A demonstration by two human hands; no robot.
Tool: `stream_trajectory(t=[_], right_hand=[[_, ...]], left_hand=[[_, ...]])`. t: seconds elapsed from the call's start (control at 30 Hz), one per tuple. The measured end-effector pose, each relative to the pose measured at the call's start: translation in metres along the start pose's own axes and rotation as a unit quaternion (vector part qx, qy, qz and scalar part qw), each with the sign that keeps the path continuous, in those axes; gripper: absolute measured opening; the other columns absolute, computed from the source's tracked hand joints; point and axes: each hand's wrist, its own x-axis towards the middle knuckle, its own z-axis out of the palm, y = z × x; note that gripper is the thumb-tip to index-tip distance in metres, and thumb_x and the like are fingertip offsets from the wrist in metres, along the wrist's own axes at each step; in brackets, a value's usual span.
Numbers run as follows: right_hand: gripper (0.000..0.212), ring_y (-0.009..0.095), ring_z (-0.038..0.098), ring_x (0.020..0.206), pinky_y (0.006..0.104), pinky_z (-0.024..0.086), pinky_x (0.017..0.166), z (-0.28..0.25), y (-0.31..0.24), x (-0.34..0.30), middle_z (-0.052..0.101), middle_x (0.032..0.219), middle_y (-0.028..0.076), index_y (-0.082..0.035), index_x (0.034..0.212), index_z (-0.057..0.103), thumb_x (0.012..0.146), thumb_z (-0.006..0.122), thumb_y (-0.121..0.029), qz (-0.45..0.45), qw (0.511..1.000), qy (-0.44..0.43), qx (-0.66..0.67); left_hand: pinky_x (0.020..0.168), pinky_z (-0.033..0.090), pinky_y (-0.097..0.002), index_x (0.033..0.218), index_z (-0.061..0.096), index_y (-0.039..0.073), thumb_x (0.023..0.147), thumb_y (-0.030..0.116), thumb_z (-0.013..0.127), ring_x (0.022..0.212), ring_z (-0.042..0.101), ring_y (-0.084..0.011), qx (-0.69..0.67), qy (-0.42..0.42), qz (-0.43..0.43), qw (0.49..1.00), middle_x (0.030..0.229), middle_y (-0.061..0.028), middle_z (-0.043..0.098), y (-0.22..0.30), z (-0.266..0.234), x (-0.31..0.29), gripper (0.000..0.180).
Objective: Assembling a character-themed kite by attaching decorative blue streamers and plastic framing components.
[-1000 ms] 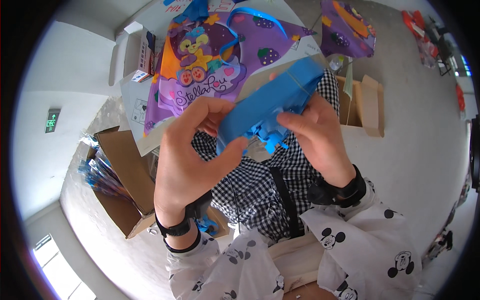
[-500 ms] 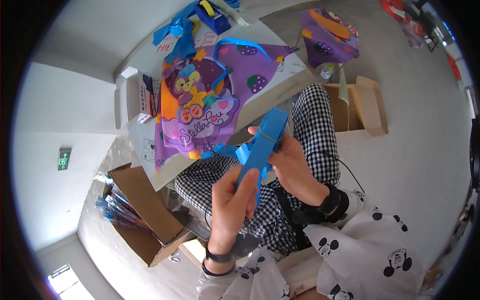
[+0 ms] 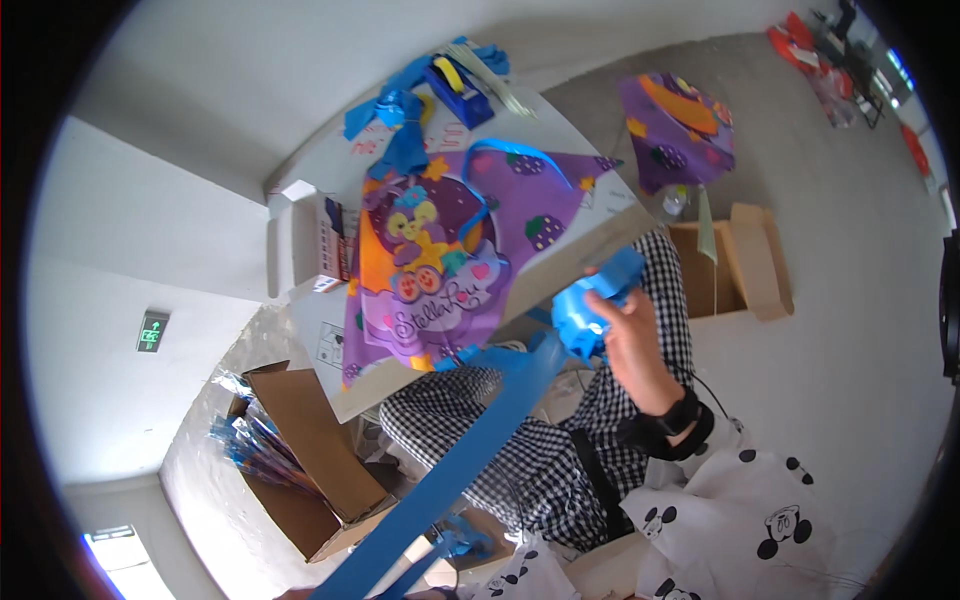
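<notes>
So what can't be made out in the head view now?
Head view:
Left hand: nearly all cut off by the lower edge.
Blue strip: far end past the same edge.
Right hand: most fingers hidden by the blue bundle.
Packets: partly hidden by the brown box.

- Glossy blue bundle of flat, ribbon-like material (image 3: 580, 320): crumpled and folded, held up right of centre.
- Long, flat, matt blue strip (image 3: 444, 480): stretched diagonally, its blurred upper end beside the bundle, its lower end leaving view at bottom left.
</notes>
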Motion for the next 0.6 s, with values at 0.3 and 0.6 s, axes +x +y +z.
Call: stream_trajectory(t=[0.3,0.6], right_hand=[[0.034,0.02,0.061,0.105,0.0409,0.05,0.092,0.029,-0.114,0.019,0.062,0.117,0.007,-0.006,0.119,0.056,0.092,0.065,-0.026,0.157,0.982,-0.046,0.094],[0.03,0.023,0.06,0.106,0.0417,0.049,0.095,0.207,-0.109,0.145,0.062,0.112,0.013,0.0,0.114,0.055,0.094,0.061,-0.021,0.176,0.95,-0.257,0.024]], left_hand=[[0.037,0.037,-0.0253,0.088,0.058,-0.003,0.091,0.011,0.059,0.042,0.048,-0.0122,0.136,0.085,0.13,0.979,0.061,-0.0078,0.056,-0.018,-0.016,-0.024,0.015],[0.03,0.033,-0.023,0.086,0.059,-0.004,0.087,0.009,0.063,0.035,0.044,-0.0117,0.217,0.181,0.26,0.923,0.053,-0.0074,0.053,-0.005,-0.046,-0.023,0.014]])
